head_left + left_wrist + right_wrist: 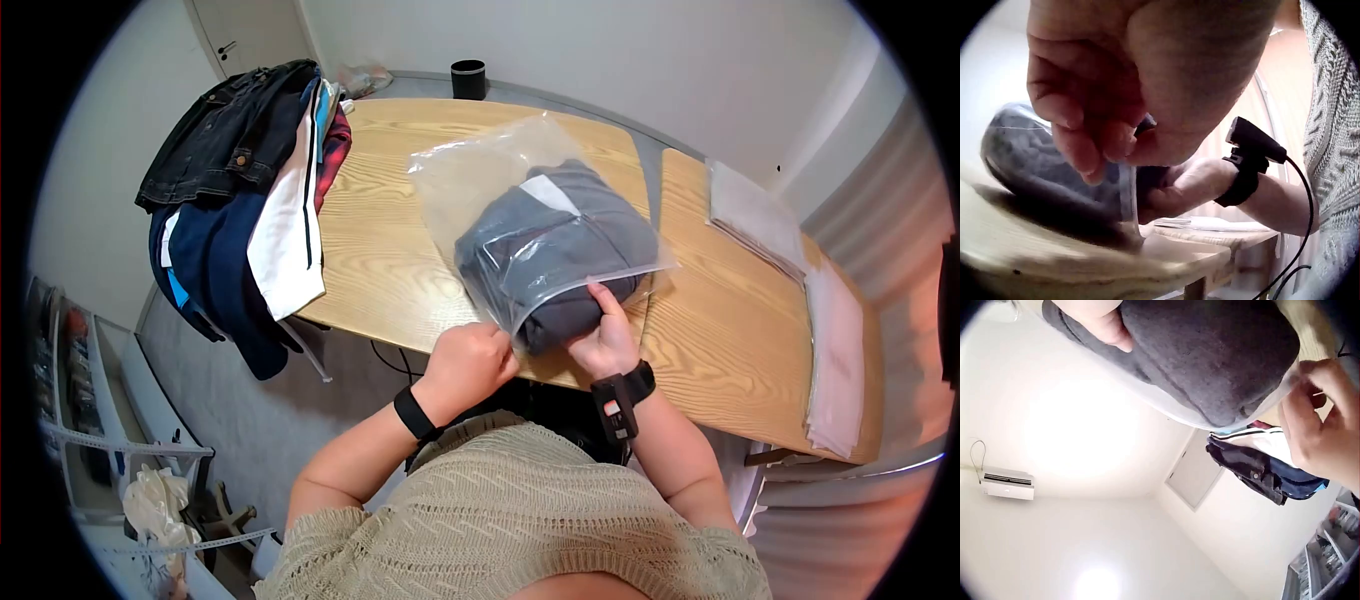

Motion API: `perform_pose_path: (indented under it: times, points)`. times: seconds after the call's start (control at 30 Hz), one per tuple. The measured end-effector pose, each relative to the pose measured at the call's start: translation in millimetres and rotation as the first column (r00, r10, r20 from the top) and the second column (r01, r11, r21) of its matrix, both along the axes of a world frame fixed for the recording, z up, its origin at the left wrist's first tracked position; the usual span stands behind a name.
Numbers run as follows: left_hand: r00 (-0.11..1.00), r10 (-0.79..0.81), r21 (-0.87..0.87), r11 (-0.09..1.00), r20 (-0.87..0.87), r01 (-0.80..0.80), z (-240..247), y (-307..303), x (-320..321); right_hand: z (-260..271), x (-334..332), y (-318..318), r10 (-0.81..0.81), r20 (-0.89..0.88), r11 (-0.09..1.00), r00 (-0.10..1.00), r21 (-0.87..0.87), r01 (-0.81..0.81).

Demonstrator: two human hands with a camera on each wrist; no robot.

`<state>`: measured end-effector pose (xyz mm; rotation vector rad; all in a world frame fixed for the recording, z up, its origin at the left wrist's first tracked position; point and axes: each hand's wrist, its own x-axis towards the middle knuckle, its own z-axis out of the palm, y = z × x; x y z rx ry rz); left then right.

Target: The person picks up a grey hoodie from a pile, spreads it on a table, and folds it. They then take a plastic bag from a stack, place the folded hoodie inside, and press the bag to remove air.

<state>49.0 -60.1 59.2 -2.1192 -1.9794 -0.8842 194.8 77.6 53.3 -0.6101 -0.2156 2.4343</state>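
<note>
A folded dark grey garment [610, 225] with a white patch on it lies mostly inside a clear plastic bag [437, 185] on the wooden table. Its near end sticks out of the bag's mouth, toward the person. My left hand [465, 368] pinches the left corner of that mouth between curled fingers and thumb; the left wrist view shows these fingers [1079, 150] at the bag's edge. The right hand [608, 345] grips the garment's exposed end, thumb on top and the other fingers hidden beneath. In the right wrist view the garment [1210, 353] bulges past the bag's rim.
A pile of clothes, with a dark denim jacket [250, 130] on top, hangs over the table's left end. Stacks of flat clear bags [750, 215] lie on the second table [720, 330] at right. A black bin [468, 80] stands behind; shelving [120, 390] is at lower left.
</note>
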Motion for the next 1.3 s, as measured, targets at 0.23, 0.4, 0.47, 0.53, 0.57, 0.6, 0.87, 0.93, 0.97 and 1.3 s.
perform_pose_path:
  times: [0.23,0.4,0.47,0.53,0.57,0.6,0.87,0.93,0.97,1.3]
  points:
    - [0.991,-0.118,0.056,0.992,0.064,0.115,7.5,-6.7,4.5,-7.5,-44.9,0.9,0.041,-0.108,0.998,0.993,0.040,-0.037]
    - [0.984,-0.164,0.073,0.984,0.068,0.159,-8.9,-7.4,1.2,-27.6,-51.9,12.6,0.201,-0.061,0.977,0.978,0.084,-0.196]
    - [0.969,-0.231,0.062,0.972,0.087,0.226,-12.3,-6.9,1.5,-68.3,-51.2,41.0,0.483,-0.229,0.876,0.845,0.123,-0.467]
    - [0.961,-0.264,0.061,0.964,0.084,0.260,-7.1,-7.1,1.1,-54.2,-69.4,27.5,0.397,-0.104,0.902,0.912,0.229,-0.367]
    - [0.954,-0.288,0.066,0.957,0.083,0.283,-5.1,-6.1,1.3,-41.4,-77.9,19.8,0.295,0.016,0.896,0.955,0.343,-0.283]
    - [0.947,-0.312,0.064,0.949,0.075,0.308,-5.2,-6.5,-0.1,-23.0,-80.0,14.4,0.302,-0.093,0.951,0.949,0.098,-0.293]
    - [0.954,-0.272,0.016,0.962,0.127,0.272,-6.6,-39.4,-39.7,-34.7,-82.7,27.4,0.660,0.031,0.744,0.751,0.110,-0.659]
    - [0.969,-0.210,0.014,0.978,0.130,0.210,-0.1,-57.0,-57.2,-17.1,-70.2,34.7,0.573,0.021,0.811,0.820,0.132,-0.570]
    - [0.973,-0.186,0.024,0.982,0.135,0.185,2.6,-64.4,-62.8,-9.2,-63.6,38.0,0.484,0.060,0.854,0.873,0.185,-0.486]
    - [0.986,-0.106,-0.084,0.989,0.131,0.118,3.6,-81.9,-66.0,-54.4,-46.4,79.0,-0.084,0.357,0.901,0.930,0.426,-0.082]
